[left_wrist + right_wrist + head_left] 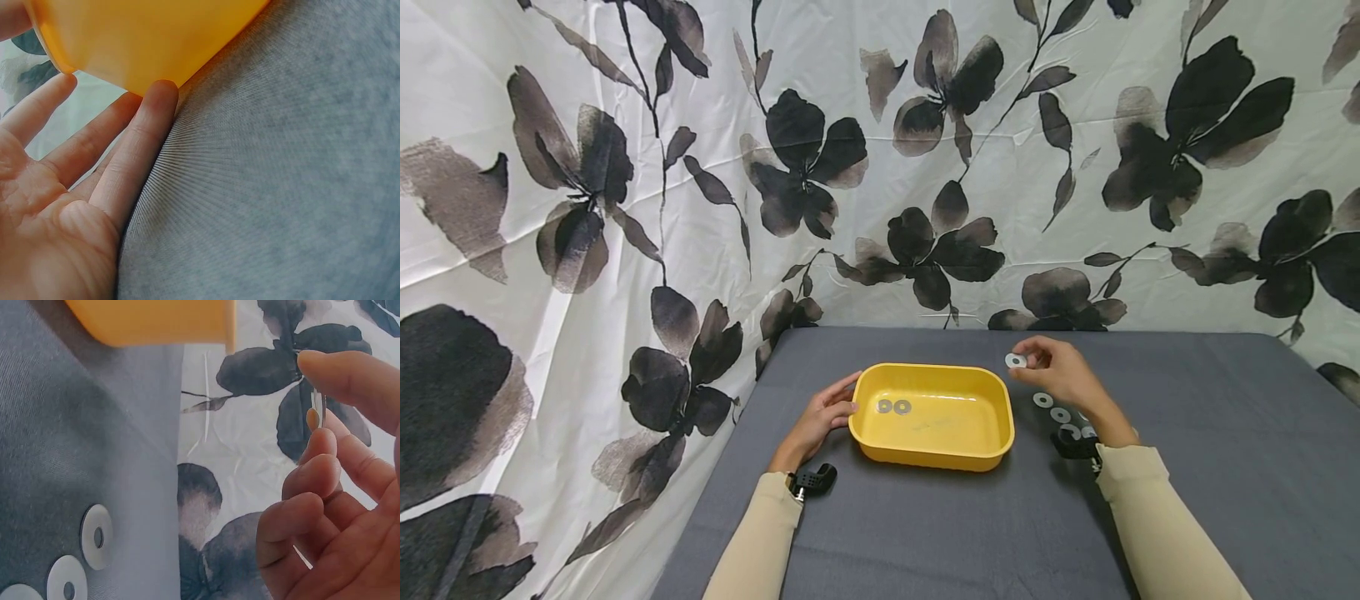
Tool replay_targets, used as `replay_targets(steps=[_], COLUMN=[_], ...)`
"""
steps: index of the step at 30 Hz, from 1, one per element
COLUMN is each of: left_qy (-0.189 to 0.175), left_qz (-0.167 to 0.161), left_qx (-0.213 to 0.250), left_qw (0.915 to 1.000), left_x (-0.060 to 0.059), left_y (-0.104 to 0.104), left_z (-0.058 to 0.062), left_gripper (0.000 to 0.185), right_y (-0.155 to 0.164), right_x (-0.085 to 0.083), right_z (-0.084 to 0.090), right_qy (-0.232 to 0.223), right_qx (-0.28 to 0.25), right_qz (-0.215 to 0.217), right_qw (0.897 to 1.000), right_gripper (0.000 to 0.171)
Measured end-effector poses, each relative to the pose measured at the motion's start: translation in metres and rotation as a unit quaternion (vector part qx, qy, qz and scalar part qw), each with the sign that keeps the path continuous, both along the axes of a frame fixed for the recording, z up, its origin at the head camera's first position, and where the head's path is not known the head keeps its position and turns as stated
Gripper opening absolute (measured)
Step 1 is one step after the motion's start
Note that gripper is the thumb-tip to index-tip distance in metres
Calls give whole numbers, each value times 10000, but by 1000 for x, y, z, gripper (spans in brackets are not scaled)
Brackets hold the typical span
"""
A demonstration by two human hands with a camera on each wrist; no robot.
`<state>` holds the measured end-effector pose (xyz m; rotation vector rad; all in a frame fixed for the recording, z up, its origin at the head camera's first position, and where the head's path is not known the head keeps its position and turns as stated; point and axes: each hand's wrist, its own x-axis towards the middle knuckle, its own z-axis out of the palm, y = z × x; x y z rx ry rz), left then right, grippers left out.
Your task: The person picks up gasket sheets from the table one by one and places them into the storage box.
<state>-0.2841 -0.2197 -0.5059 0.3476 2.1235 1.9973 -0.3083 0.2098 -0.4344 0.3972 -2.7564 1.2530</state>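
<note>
In the head view, my left hand [822,421] rests against the left end of a yellow plastic bin [932,458], its thumb at the rim. The left wrist view shows straight fingers [87,140] touching the bin's outside. Two flat metal washers [902,407] lie side by side on the bin's floor. Past the bin's right end, my right hand [1060,373] pinches a washer [1016,361] between thumb and fingertips, raised over the table. That washer [320,409] appears edge-on in the right wrist view, and the other fingers are curled below it.
Several loose washers [1042,400] lie on the grey cloth-covered table [955,533] right of the bin, some partly hidden by my right wrist. A white curtain [850,275] with dark flowers hangs along the table's back and left side.
</note>
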Motion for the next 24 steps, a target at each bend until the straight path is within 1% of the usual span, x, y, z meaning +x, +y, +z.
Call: replay_targets(steps=[15,18,24], left_qy=[17,32,55], left_qz=[-16,-28,-69], left_qx=[37,43,49], left_qw=[10000,10000,9999], left_x=[-2,-2,-3], left_y=[-3,-3,-2], left_z=[-1,0,0], left_gripper=[60,60,62], right_y=[-25,-31,-41], right_x=[4,5,6], right_z=[9,9,10], right_qy=[-87,-97,-65], right_qx=[19,42,2], right_qz=[160,250,444], right_qw=[9998,9996,9990], right_gripper=[38,39,35])
